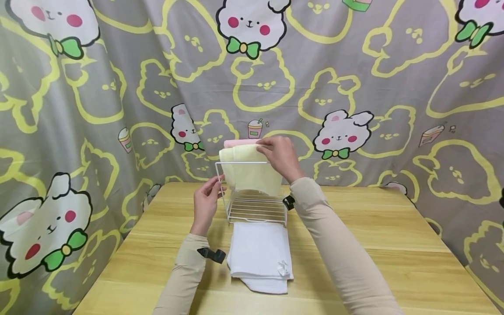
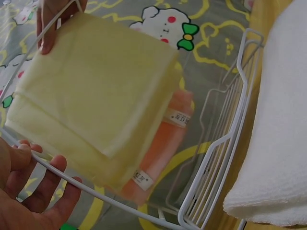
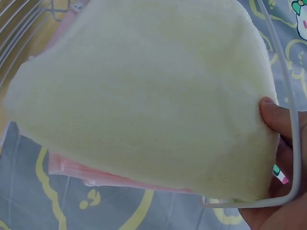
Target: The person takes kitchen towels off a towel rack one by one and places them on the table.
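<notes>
A folded pale yellow towel (image 1: 252, 170) hangs upright in the upper part of a white wire rack (image 1: 257, 218). My right hand (image 1: 278, 155) pinches its top right edge, thumb on the near face. Behind it is a folded pink towel (image 1: 241, 142), its paper-like bands visible in the left wrist view, where the towel (image 2: 158, 148) looks orange. At the rack's left upright, my left hand (image 1: 206, 197) grips the wire (image 2: 103, 197) between thumb and fingers. The right fingertips behind the yellow towel are hidden in the right wrist view.
A folded white towel (image 1: 260, 249) lies on the wooden table (image 1: 354, 236) directly before the rack, with a small tag on its near right corner. A grey curtain (image 1: 275, 100) with cartoon rabbits hangs behind the table and along its sides.
</notes>
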Tool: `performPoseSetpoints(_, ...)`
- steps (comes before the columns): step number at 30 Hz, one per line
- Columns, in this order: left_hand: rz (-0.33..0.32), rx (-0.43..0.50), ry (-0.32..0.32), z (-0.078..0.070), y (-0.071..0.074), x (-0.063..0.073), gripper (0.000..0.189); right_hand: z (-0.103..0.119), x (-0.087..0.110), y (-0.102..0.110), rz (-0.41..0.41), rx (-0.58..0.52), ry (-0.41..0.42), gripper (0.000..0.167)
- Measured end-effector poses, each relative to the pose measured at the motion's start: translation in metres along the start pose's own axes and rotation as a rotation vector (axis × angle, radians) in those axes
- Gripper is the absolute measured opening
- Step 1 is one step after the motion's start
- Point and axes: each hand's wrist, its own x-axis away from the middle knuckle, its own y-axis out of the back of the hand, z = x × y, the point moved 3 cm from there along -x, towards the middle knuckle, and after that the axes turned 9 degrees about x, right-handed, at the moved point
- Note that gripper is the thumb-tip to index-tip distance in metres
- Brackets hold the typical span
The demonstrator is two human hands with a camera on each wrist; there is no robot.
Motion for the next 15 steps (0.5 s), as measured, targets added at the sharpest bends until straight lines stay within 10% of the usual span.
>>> performPoseSetpoints(15,0.001,0.027,-0.004,0.0,-0.001,-0.001,0.029,0.01,0.004,0.031,-0.082,-0.06,0.025,0.023)
